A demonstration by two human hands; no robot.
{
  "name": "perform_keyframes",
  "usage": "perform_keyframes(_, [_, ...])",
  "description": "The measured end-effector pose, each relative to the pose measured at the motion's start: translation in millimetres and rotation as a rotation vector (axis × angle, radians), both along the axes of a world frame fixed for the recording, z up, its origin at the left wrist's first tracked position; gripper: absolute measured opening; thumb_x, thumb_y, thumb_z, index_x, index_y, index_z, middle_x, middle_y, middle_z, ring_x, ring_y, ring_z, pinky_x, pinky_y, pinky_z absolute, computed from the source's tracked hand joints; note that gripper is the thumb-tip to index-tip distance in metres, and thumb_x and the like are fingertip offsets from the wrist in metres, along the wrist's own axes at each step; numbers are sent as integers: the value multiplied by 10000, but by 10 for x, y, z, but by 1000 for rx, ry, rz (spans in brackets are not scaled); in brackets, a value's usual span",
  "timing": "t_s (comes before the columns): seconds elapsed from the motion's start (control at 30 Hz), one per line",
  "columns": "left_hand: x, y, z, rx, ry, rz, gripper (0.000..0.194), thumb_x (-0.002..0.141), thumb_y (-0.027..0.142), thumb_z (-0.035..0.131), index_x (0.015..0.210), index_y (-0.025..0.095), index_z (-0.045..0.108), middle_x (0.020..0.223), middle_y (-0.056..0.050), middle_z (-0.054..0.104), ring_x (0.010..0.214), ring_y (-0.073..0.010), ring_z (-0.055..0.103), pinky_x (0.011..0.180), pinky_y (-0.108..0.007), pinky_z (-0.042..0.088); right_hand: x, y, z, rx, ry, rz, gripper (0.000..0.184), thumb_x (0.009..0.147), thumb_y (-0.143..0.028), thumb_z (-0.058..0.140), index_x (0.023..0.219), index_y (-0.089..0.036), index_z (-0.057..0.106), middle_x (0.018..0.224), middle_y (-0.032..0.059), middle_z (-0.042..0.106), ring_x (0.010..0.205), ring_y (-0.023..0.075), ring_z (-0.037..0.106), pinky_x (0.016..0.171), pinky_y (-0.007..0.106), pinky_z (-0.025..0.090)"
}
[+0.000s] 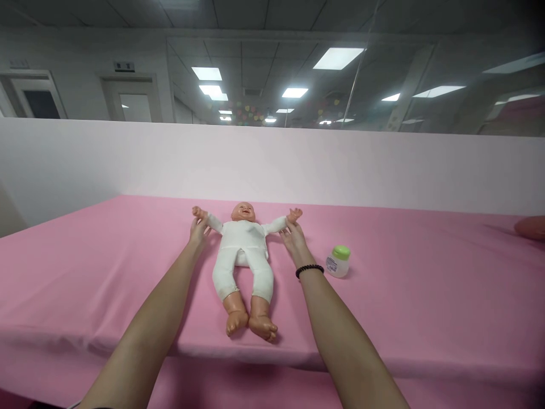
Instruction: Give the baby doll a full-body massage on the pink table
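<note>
A baby doll (244, 241) with a white cloth body lies on its back on the pink sheet (128, 272), its feet toward me and both arms spread wide. My left hand (198, 229) is closed around the doll's forearm on the left side, near its wrist. On the other side, my right hand (293, 236) grips the doll's other forearm just below its hand. Both doll arms are lifted a little off the sheet. A dark beaded bracelet (309, 270) circles my right wrist. Just right of it stands a clear jar (338, 266) with a green lid.
A low white wall (272, 165) runs behind the pink-covered table. At the far right edge, part of a skin-coloured rounded object (530, 227) rests on the sheet. Above the wall, a glass pane reflects ceiling lights.
</note>
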State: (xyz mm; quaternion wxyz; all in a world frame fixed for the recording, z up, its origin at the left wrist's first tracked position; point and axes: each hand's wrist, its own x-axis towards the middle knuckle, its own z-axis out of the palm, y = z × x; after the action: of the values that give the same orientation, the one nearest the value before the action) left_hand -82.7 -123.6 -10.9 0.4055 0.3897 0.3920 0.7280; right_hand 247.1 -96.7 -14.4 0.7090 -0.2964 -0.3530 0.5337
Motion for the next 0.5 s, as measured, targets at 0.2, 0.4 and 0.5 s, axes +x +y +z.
perform_keyframes(0.2, [164,-223,102,62,675,-466,430,590,210,834,1011,211,748,1115,-80,714,1118,-303,610,994,-411,460,-219,-411,258,272,-662,532,412,569,-129,839,953,-221,724,1111,51,724,1067,235,641,958,372,508])
perform_keyframes(0.4, [83,-293,81,55,560,-414,465,692,317,822,1134,214,719,1274,-104,655,1210,-296,574,1015,-399,452,-263,-418,231,297,-542,505,454,629,-191,840,1065,-223,714,1191,62,705,1141,218,621,1002,348,483])
perform_keyframes(0.5, [16,-174,19,32,329,-282,407,722,367,811,1073,212,676,1223,-107,647,1148,-263,601,957,-375,490,-229,-206,110,210,-235,228,433,644,-286,841,1038,-242,666,1099,32,707,1017,179,650,924,308,521])
